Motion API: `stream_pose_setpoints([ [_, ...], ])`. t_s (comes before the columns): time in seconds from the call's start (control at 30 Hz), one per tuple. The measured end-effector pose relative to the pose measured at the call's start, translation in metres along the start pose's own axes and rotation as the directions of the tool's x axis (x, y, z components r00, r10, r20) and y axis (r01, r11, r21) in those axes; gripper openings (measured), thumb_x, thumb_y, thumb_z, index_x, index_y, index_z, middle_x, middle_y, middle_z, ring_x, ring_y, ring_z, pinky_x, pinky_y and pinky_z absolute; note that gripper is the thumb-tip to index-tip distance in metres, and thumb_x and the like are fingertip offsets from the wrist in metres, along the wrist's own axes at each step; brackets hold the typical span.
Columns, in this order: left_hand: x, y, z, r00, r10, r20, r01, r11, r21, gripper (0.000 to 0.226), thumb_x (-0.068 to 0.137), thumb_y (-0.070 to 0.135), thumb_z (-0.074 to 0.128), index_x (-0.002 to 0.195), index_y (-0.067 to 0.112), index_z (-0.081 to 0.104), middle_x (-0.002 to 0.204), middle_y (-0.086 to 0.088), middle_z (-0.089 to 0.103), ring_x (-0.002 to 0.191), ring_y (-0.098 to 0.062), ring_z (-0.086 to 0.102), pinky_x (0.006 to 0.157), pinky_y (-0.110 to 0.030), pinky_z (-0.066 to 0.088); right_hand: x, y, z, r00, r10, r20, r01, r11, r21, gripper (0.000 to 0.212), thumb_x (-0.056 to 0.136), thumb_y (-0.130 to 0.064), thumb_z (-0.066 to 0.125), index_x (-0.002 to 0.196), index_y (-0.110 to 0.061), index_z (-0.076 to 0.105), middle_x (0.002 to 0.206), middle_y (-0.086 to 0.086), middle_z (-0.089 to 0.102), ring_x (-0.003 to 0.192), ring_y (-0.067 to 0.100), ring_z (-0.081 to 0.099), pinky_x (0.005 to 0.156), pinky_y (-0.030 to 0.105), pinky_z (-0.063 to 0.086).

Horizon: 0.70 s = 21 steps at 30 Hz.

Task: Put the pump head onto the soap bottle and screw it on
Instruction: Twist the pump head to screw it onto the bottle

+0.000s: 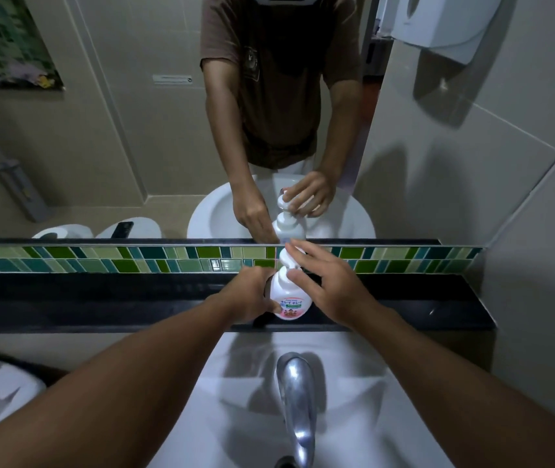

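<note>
Soap bottle (287, 300) upright on black ledge (100, 298), 12 o'clock from tap (294, 400). Your left hand (249, 295) wraps body; right hand (328, 288), fingers curled, pinches pump head (290, 258). Light, smooth plastic, likely slippery: grip collar.

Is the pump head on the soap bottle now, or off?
On: the pump head sits atop the upright soap bottle. How far it is screwed down, cannot tell.

Dim overhead light, soft wall shadows, strongly bowed wide-angle edges.
</note>
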<state>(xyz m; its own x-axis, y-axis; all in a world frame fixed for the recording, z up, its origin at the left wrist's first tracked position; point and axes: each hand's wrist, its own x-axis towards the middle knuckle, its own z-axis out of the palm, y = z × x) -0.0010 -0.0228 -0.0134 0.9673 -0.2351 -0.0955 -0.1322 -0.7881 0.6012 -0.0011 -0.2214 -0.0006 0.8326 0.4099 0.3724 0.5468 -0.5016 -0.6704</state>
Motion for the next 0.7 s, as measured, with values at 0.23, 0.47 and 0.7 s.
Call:
stream_pose_setpoints([
  [0.23,-0.002,0.002,-0.002,1.000,-0.005,0.005,0.005,1.000,0.006,0.056,0.068,0.020,0.093,0.119,0.018,0.070,0.112,-0.004,0.077,0.100,-0.022,0.069,0.091,-0.035,0.055,0.001,-0.010,0.019,0.974,-0.064,-0.219,0.054,0.997,-0.049,0.041,0.092,-0.019,0.072,0.128,0.001,0.068,0.135,0.015,0.066,0.122,0.018,0.060,0.108,0.012,0.037],
  [0.47,-0.002,0.002,-0.001,1.000,-0.009,-0.005,0.009,1.000,0.010,0.039,0.075,0.016,0.090,0.098,0.024,0.060,0.075,0.015,0.053,0.070,-0.008,0.050,0.059,-0.014,0.036,0.000,-0.021,0.026,0.948,-0.010,-0.318,-0.013,0.997,-0.071,0.050,0.084,-0.026,0.083,0.126,0.000,0.069,0.131,0.015,0.069,0.118,0.016,0.064,0.104,0.016,0.043],
  [0.7,0.000,0.000,0.000,1.000,-0.001,-0.002,0.001,1.000,-0.010,0.052,0.072,0.017,0.092,0.119,0.015,0.069,0.105,-0.004,0.074,0.088,-0.017,0.060,0.079,-0.026,0.044,0.003,-0.024,0.023,0.966,0.029,-0.258,-0.048,0.997,-0.068,0.037,0.088,-0.010,0.073,0.124,0.000,0.071,0.131,0.013,0.070,0.116,0.025,0.067,0.103,0.004,0.035],
])
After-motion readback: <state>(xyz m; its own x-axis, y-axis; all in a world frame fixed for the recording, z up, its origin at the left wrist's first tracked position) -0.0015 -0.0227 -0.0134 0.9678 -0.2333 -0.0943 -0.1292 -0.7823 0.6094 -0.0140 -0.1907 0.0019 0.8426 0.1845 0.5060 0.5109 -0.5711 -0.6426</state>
